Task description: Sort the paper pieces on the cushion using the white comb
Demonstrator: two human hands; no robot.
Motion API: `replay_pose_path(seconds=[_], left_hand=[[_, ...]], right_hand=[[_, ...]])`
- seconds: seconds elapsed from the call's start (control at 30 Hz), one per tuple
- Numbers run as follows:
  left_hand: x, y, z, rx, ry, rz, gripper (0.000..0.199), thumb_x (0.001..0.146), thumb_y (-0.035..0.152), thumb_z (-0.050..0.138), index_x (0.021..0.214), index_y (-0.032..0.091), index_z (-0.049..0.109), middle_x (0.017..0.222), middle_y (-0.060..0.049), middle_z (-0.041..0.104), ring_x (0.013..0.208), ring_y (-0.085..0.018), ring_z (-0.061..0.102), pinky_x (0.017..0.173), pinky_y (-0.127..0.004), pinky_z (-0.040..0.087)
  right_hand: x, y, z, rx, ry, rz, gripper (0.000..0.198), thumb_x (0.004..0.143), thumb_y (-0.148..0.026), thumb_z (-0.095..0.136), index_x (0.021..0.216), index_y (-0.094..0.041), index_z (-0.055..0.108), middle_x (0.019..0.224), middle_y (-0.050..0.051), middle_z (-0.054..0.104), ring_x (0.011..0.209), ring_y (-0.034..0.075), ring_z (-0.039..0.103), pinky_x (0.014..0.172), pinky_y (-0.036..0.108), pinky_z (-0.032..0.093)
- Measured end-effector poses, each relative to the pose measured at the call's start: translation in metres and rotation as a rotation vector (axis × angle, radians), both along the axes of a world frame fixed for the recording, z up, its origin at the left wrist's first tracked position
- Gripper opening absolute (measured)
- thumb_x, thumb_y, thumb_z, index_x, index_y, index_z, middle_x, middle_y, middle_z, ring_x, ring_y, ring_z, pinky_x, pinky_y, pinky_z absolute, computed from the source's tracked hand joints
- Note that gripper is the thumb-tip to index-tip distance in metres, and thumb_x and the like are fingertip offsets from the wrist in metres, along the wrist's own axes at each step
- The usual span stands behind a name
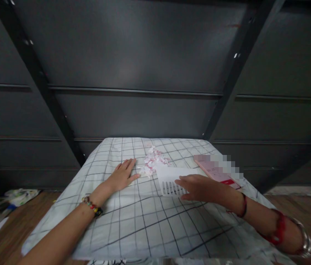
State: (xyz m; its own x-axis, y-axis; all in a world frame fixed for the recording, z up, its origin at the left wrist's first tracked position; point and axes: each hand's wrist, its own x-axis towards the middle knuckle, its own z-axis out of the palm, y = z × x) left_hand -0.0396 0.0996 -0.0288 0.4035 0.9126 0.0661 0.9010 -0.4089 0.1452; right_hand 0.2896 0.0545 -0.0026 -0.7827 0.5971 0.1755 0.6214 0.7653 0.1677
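My left hand [124, 173] lies palm down on a white checked cloth [133, 221], fingers stretched out. Just to its right is a small heap of torn white and pink paper scraps [155, 161]. With its fingers closed on the right part, my right hand [195, 187] grips a thin white sheet with a row of slots [166, 176]. The sheet's far left edge reaches the near side of the scraps. Part of the sheet is hidden under my right hand, and I cannot make out exactly what kind of thing it is.
A pink booklet or box [213, 168], partly blurred out, lies on the cloth beyond my right forearm. Dark metal panels [139, 114] rise behind the table. On the wooden floor at left lies a crumpled patterned cloth [21, 196].
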Motion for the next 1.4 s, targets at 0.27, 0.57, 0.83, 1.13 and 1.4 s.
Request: replay_pose_path(seconds=[0.27, 0.57, 0.83, 1.13, 1.4], left_hand=[[0.000, -0.001, 0.001, 0.001, -0.001, -0.007, 0.073, 0.094, 0.058, 0.033, 0.146, 0.009, 0.024, 0.150, -0.020, 0.026, 0.138, -0.033, 0.022, 0.108, -0.048, 0.024], [-0.001, 0.000, 0.001, -0.008, 0.003, -0.016, 0.072, 0.094, 0.059, 0.031, 0.146, 0.009, 0.028, 0.150, -0.019, 0.027, 0.138, -0.034, 0.023, 0.109, -0.048, 0.022], [-0.001, 0.001, 0.000, -0.008, 0.010, -0.017, 0.074, 0.094, 0.060, 0.031, 0.146, 0.008, 0.028, 0.150, -0.020, 0.027, 0.137, -0.035, 0.024, 0.108, -0.049, 0.023], [-0.005, 0.005, -0.005, 0.021, 0.003, -0.022, 0.073, 0.093, 0.061, 0.031, 0.147, 0.011, 0.027, 0.150, -0.017, 0.029, 0.137, -0.032, 0.025, 0.109, -0.046, 0.023], [-0.005, 0.005, -0.006, 0.027, 0.031, -0.030, 0.074, 0.094, 0.061, 0.028, 0.146, 0.008, 0.027, 0.149, -0.020, 0.028, 0.138, -0.032, 0.024, 0.109, -0.047, 0.022]], right_hand=[[0.000, -0.018, 0.008, 0.186, -0.179, 0.110, 0.034, 0.078, 0.001, 0.045, 0.104, -0.014, 0.060, 0.071, 0.005, 0.067, 0.056, 0.015, 0.058, 0.047, 0.028, 0.036], [0.004, -0.015, 0.004, 0.185, -0.136, 0.057, 0.025, 0.075, -0.017, 0.060, 0.100, -0.014, 0.062, 0.091, 0.008, 0.071, 0.070, 0.016, 0.065, 0.060, 0.028, 0.050], [-0.007, -0.028, 0.006, 0.317, -0.170, 0.058, 0.039, 0.077, 0.000, 0.039, 0.110, -0.007, 0.059, 0.088, 0.017, 0.069, 0.063, 0.019, 0.060, 0.048, 0.031, 0.040], [-0.002, -0.020, 0.017, 0.300, -0.033, -0.073, 0.031, 0.083, -0.004, 0.035, 0.103, -0.015, 0.056, 0.069, 0.002, 0.057, 0.056, 0.012, 0.049, 0.052, 0.027, 0.036], [-0.003, -0.022, 0.022, 0.259, 0.057, -0.134, 0.025, 0.084, -0.005, 0.036, 0.086, -0.017, 0.059, 0.070, 0.004, 0.060, 0.060, 0.013, 0.054, 0.053, 0.025, 0.039]])
